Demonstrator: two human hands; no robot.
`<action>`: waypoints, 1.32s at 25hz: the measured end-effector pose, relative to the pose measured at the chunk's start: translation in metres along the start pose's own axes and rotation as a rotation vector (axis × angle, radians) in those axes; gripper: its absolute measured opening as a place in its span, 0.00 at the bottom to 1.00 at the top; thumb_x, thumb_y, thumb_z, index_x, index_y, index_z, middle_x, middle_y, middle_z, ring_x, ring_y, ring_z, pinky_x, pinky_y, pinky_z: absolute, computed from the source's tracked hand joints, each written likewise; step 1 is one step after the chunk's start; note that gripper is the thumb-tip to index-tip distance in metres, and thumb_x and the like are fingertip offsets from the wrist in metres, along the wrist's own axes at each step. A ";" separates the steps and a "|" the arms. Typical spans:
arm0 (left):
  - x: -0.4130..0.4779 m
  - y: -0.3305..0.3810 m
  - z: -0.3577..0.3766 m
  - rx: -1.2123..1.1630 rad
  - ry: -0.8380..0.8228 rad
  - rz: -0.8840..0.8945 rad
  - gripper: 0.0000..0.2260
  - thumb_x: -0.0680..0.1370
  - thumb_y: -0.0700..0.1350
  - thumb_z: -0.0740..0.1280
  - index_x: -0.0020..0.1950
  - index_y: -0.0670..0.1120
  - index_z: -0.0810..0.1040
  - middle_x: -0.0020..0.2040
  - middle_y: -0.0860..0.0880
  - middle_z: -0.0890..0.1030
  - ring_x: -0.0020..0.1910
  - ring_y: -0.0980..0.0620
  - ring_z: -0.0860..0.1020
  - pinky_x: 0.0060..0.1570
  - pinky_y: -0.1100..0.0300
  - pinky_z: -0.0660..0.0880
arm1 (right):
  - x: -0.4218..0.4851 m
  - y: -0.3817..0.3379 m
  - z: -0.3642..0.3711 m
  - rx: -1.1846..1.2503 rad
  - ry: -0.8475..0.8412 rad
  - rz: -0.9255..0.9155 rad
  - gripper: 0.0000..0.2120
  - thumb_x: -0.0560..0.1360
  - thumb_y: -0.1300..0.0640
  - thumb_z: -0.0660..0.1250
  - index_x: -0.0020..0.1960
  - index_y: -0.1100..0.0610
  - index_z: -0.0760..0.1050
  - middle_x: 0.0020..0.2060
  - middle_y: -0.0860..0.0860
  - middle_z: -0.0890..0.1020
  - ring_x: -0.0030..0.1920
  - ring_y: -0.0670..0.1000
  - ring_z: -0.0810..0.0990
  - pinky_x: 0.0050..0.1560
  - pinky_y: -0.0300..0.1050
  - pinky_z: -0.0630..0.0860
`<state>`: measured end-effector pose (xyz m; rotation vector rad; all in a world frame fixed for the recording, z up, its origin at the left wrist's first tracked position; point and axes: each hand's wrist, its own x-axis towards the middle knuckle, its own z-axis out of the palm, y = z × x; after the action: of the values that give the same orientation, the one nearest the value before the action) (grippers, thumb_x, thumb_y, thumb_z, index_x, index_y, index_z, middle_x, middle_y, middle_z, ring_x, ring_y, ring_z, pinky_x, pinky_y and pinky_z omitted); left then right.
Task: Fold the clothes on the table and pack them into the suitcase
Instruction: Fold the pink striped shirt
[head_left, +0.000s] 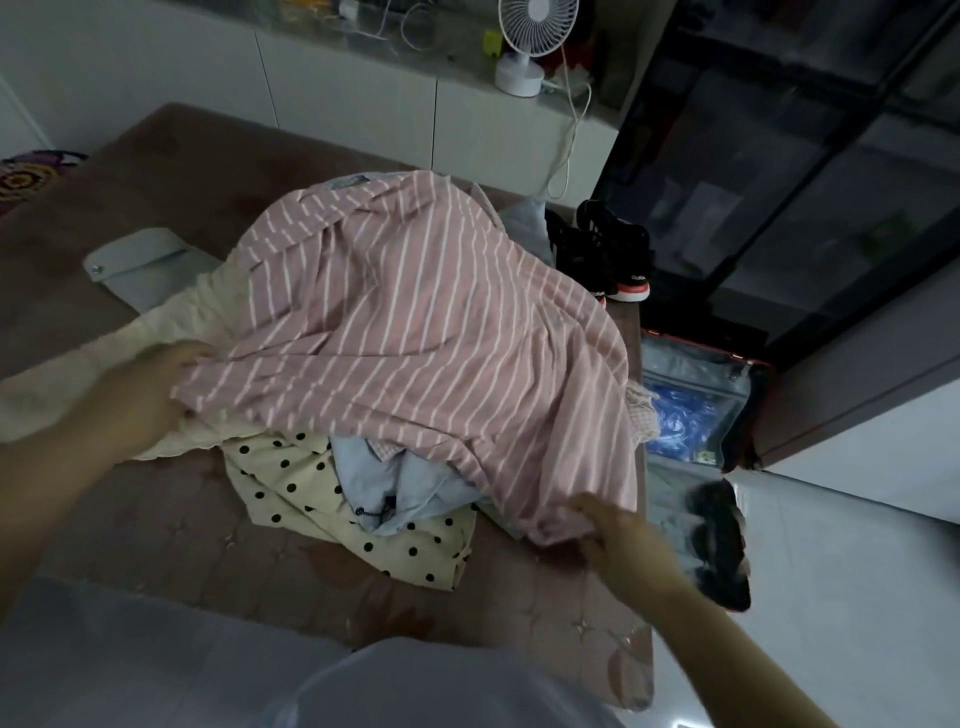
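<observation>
A pink shirt with white stripes (415, 322) lies spread over a heap of clothes on the table (130, 530), which has a brown cloth on it. My left hand (145, 395) grips the shirt's left edge. My right hand (608, 525) pinches its lower right hem. Under the shirt lie a cream garment (104, 364), a cream polka-dot garment (322, 499) and a light blue garment (395, 488). The open suitcase (696, 415) lies on the floor to the right of the table, with blue things inside a clear pocket and something dark in its near half.
A grey pouch (140, 265) lies on the table at the back left. Black sneakers (613, 254) stand at the table's far right corner. A white fan (530, 47) stands on the white cabinet behind. Dark shelving rises at the right.
</observation>
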<state>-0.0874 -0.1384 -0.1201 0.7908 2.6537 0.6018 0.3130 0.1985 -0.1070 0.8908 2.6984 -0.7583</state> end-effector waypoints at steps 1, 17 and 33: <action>-0.016 0.027 0.011 0.147 -0.052 -0.032 0.33 0.69 0.37 0.72 0.69 0.59 0.66 0.64 0.43 0.73 0.57 0.39 0.75 0.55 0.49 0.69 | 0.003 0.000 0.017 -0.058 -0.076 0.003 0.17 0.75 0.56 0.63 0.62 0.45 0.71 0.54 0.50 0.81 0.52 0.55 0.80 0.47 0.45 0.74; -0.066 0.274 0.059 -0.224 -0.384 0.478 0.08 0.73 0.42 0.70 0.49 0.53 0.78 0.44 0.56 0.80 0.48 0.52 0.79 0.47 0.61 0.75 | 0.004 -0.088 -0.054 0.446 0.194 -0.316 0.15 0.71 0.63 0.70 0.52 0.48 0.74 0.45 0.43 0.82 0.41 0.42 0.80 0.39 0.41 0.78; -0.053 0.235 0.023 -0.599 -0.144 0.190 0.09 0.78 0.43 0.64 0.56 0.55 0.74 0.47 0.53 0.80 0.44 0.55 0.80 0.45 0.59 0.77 | 0.070 -0.084 -0.037 0.567 0.124 -0.241 0.05 0.74 0.57 0.68 0.47 0.47 0.78 0.44 0.44 0.79 0.41 0.48 0.77 0.47 0.49 0.75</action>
<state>0.0686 0.0166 -0.0199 0.8547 2.0977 1.2542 0.2052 0.1952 -0.0644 0.7322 2.7683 -1.6240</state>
